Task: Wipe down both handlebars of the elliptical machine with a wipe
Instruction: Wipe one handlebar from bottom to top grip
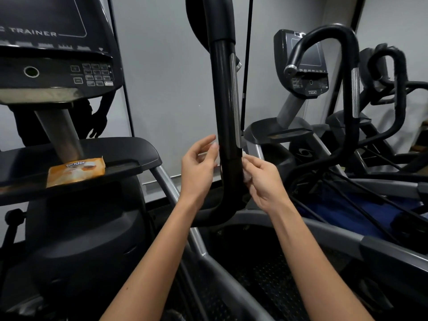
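A black handlebar (pixel 225 100) with a silver sensor strip rises upright through the middle of the view and bends left at its foot. My right hand (pixel 264 179) pinches a small white wipe (pixel 246 176) against the bar's right side, near the lower end of the strip. My left hand (pixel 199 169) hovers just left of the bar at the same height, fingers loosely curled and holding nothing; its fingertips are close to the bar. Most of the wipe is hidden by my fingers and the bar.
An orange pack of wipes (pixel 76 172) lies on the black console tray (pixel 129 156) at left, below the console (pixel 58 61). A second elliptical with looped black handlebars (pixel 347 72) stands at right. Grey wall behind; foot pedals and frame rails below.
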The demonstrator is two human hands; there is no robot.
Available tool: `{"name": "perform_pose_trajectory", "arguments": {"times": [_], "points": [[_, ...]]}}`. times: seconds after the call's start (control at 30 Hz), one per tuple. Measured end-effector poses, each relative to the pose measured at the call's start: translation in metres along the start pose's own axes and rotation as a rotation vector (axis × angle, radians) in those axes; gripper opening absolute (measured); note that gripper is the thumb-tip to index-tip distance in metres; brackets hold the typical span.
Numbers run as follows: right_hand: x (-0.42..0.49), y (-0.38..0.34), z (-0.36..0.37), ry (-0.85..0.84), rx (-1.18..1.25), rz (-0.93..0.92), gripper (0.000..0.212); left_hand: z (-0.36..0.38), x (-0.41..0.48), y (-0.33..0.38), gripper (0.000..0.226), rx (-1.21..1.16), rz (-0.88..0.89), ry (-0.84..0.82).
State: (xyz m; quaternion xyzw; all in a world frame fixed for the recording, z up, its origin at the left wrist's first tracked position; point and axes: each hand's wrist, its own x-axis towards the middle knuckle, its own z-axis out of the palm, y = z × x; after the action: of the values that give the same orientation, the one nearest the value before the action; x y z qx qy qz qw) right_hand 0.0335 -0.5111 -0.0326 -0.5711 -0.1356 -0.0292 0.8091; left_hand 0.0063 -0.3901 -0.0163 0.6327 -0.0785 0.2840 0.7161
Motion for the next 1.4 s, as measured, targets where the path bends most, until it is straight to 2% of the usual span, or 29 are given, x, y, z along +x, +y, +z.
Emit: {"name": "perform_pose_trajectory", "arguments": {"times": [0.17,0.27,0.33,0.4,0.53,0.63,0.7,0.8,0.87,0.93,1.03,1.1,1.13,1.3,1.4], "points": [[-0.019,-0.011,0.022,0.283,-0.091,-0.423,0.016,0.007,0.011,0.011,0.022,-0.082,0.011,0.001],[-0.019,-0.016,0.040,0.275,-0.433,-0.798,0.020,0.009,0.014,0.015,0.022,-0.159,-0.006,-0.014],[-0.009,-0.020,0.044,0.292,-0.560,-0.927,0.019,0.010,0.014,0.016,0.023,-0.184,-0.016,-0.029],[0.004,-0.031,0.040,0.310,-0.500,-0.900,0.018,0.010,0.014,0.016,0.024,-0.194,-0.019,-0.033],[0.014,-0.044,0.027,0.222,-0.209,-0.524,0.018,0.010,0.014,0.016,0.028,-0.174,-0.036,-0.023],[0.000,-0.021,0.019,0.243,-0.209,-0.427,0.022,0.010,0.014,0.016,0.028,-0.179,-0.030,-0.023],[-0.013,-0.004,0.016,0.299,-0.274,-0.523,0.024,0.010,0.014,0.016,0.027,-0.173,-0.023,-0.025],[-0.022,0.004,0.025,0.308,-0.487,-0.840,0.021,0.009,0.015,0.014,0.025,-0.166,-0.025,-0.025],[-0.017,-0.003,0.034,0.311,-0.621,-0.968,0.018,0.008,0.015,0.014,0.023,-0.163,-0.033,-0.026],[-0.004,-0.013,0.037,0.332,-0.560,-0.930,0.017,0.008,0.014,0.014,0.023,-0.165,-0.033,-0.037],[0.015,-0.031,0.033,0.282,-0.225,-0.597,0.015,0.008,0.014,0.016,0.025,-0.179,-0.006,-0.052],[0.018,-0.033,0.029,0.244,-0.145,-0.474,0.013,0.008,0.014,0.016,0.025,-0.177,-0.004,-0.052],[0.015,-0.031,0.028,0.247,-0.169,-0.495,0.014,0.008,0.014,0.015,0.025,-0.174,-0.007,-0.051],[-0.017,0.005,0.028,0.310,-0.500,-0.887,0.024,0.008,0.014,0.015,0.025,-0.168,-0.023,-0.039],[-0.011,0.000,0.027,0.288,-0.444,-0.842,0.025,0.008,0.014,0.014,0.025,-0.165,-0.026,-0.038]]}}
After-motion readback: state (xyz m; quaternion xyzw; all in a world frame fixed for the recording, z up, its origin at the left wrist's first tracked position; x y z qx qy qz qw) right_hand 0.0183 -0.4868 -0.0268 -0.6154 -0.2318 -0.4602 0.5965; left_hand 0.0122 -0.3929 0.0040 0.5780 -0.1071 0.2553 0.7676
